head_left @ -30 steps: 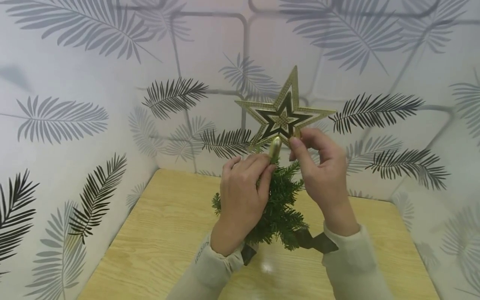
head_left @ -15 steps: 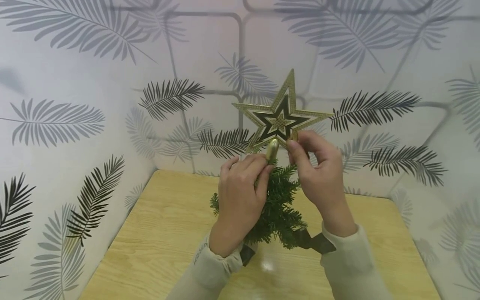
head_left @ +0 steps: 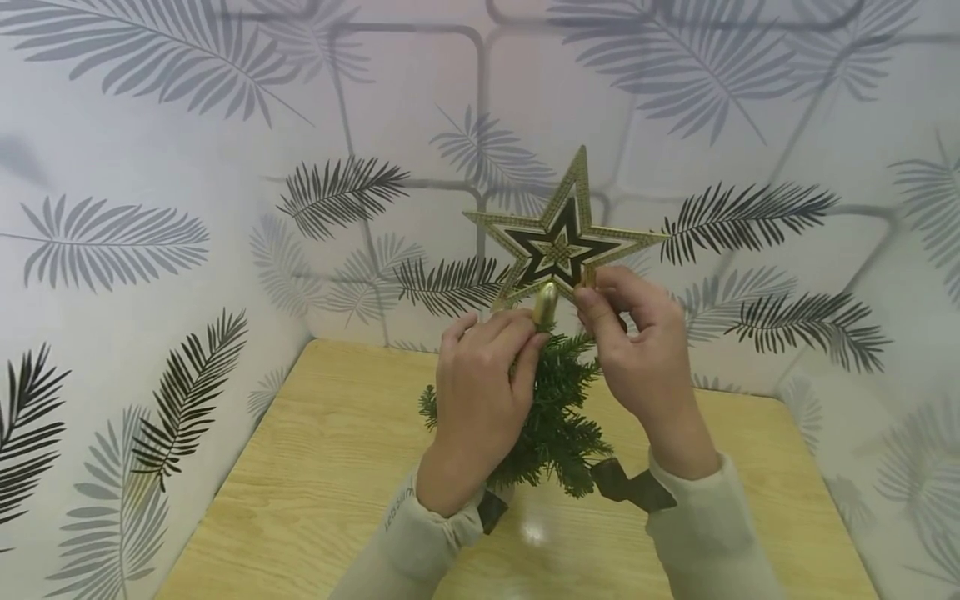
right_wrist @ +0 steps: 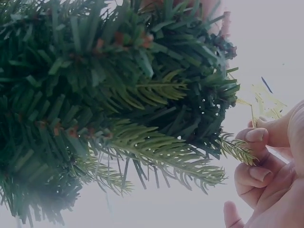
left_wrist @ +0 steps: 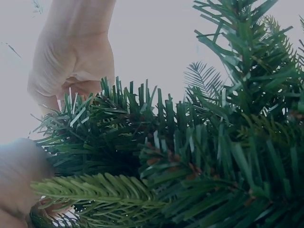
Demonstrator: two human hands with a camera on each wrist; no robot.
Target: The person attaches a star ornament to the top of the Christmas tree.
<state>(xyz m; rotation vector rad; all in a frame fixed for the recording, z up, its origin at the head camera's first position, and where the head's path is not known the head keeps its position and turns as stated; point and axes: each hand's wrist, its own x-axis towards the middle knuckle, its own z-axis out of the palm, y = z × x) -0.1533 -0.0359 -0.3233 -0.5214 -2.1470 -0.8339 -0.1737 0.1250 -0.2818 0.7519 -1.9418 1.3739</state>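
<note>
A gold star tree topper (head_left: 558,244) with a dark inner band stands over the small green artificial Christmas tree (head_left: 566,408), its gold socket (head_left: 546,305) at the tree's tip. My right hand (head_left: 645,346) pinches the star's lower right point between thumb and fingers. Just below the socket, my left hand (head_left: 483,387) grips the top of the tree, fingers curled among the needles. Dense branches (left_wrist: 199,156) fill much of the left wrist view, hiding most of that hand's fingers. In the right wrist view, the right fingertips (right_wrist: 256,135) hold the star's thin gold edge beside a branch tip.
The tree is over a light wood-grain table (head_left: 300,467). Behind and beside it rise pale walls (head_left: 420,100) with a grey and black leaf pattern. Dark straps (head_left: 630,486) show near both sleeve cuffs.
The star and its socket have sunk slightly toward the treetop. My right hand has come down a little with the star, while the left keeps its grip; the whole view has shifted slightly.
</note>
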